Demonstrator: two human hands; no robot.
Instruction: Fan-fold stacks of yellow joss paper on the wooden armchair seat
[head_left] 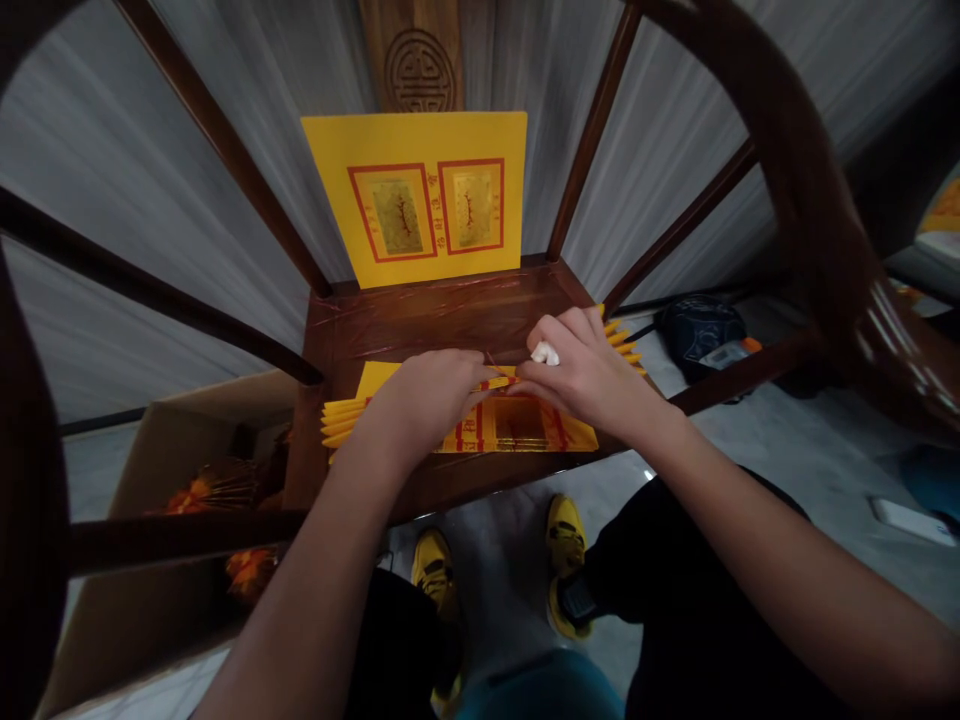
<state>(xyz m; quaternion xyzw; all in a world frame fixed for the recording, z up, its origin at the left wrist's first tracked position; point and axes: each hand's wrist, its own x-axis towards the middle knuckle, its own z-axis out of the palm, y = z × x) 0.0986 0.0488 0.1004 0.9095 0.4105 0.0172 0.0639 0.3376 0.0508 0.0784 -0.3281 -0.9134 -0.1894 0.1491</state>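
Note:
A pleated sheet of yellow joss paper [517, 428] with red print and gold foil lies across the wooden chair seat [457, 310], its folded ends fanning out on both sides. My left hand [439, 395] pinches its middle from the left. From the right, my right hand [577, 365] has its fingers closed at the same spot, thumb and fingertips nearly meeting the left ones. A thin red string [490, 357] shows by the left fingertips; which fingers hold it I cannot tell. Something white [545, 353] sits on a right finger.
Another joss paper sheet [435, 275] leans flat against the chair back. Several red strings [397, 300] lie on the seat. Curved armrests [787, 150] enclose both sides. On the floor are a cardboard box [150, 450] with orange-red ornaments, a dark bag [697, 330] and a teal container [540, 690].

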